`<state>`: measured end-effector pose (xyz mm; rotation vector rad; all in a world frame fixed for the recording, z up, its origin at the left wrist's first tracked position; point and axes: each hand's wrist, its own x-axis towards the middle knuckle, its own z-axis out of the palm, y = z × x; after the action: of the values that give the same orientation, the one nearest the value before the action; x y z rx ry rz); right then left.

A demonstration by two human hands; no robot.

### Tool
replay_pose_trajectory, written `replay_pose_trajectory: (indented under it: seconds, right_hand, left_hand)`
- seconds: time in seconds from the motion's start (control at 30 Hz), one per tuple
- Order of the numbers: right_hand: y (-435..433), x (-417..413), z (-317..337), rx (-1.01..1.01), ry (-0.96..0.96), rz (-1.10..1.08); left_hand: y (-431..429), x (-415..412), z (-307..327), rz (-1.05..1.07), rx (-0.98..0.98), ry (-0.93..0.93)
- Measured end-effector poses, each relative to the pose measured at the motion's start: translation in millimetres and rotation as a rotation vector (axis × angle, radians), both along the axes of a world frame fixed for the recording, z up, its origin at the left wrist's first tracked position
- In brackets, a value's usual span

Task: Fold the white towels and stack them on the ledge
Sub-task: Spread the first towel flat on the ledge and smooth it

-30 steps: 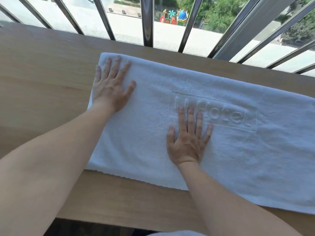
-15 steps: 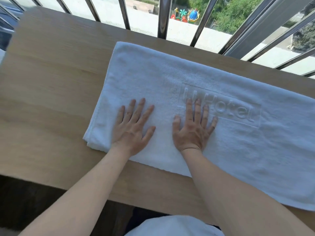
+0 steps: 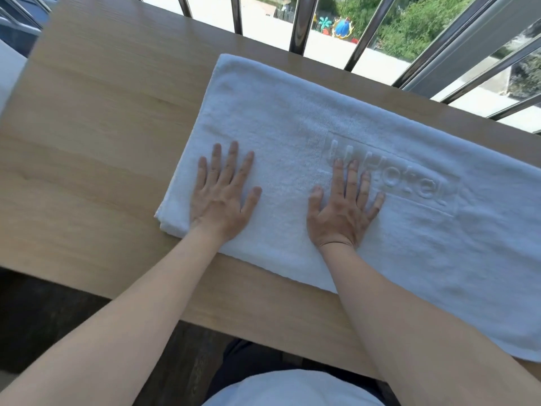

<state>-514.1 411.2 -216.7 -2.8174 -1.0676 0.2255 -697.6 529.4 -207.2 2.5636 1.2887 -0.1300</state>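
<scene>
Towel (image 3: 287, 121), white terry cloth, lies on the pale wooden ledge (image 3: 96, 136), long axis left to right, reaching its front edge. I have both palms flat on it, fingers straight, gripping nothing: left hand (image 3: 222, 197) by its left end, right hand (image 3: 342, 213) further along. That left end, I judge, folds rightward next.

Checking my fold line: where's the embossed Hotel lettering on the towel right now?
Head view: Hotel lettering lies right of centre on the towel, its left end touched by the right hand.
</scene>
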Motion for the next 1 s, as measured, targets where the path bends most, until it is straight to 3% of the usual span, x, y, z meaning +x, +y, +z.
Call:
replay_pose_trajectory:
  seconds: [0.1, 0.3, 0.53, 0.7, 0.77, 0.9, 1.0]
  right_hand:
    - [0, 0, -1, 0.022, -0.009, -0.003]
    - [0, 0, -4, 0.044, -0.013, -0.01]
    - [-1, 1, -4, 0.072, -0.004, -0.007]
    - [-3, -1, 1, 0.081, 0.046, 0.012]
    - [-6, 1, 5, 0.131, 0.086, 0.001]
    - [-28, 19, 18, 0.418, 0.301, -0.084]
    - [-67, 39, 16, 0.266, 0.23, 0.004]
  left_hand:
    - [-51, 29, -1, -0.207, -0.005, -0.019]
    - [-38, 23, -4, -0.281, 0.01, -0.022]
    - [7, -14, -4, -0.073, 0.018, 0.041]
    - [-14, 7, 1, 0.024, -0.001, 0.02]
    - [-42, 30, 4, -0.043, -0.036, -0.056]
    - [-108, 86, 3, -0.344, -0.066, -0.121]
    - [-136, 116, -2, -0.365, -0.046, -0.103]
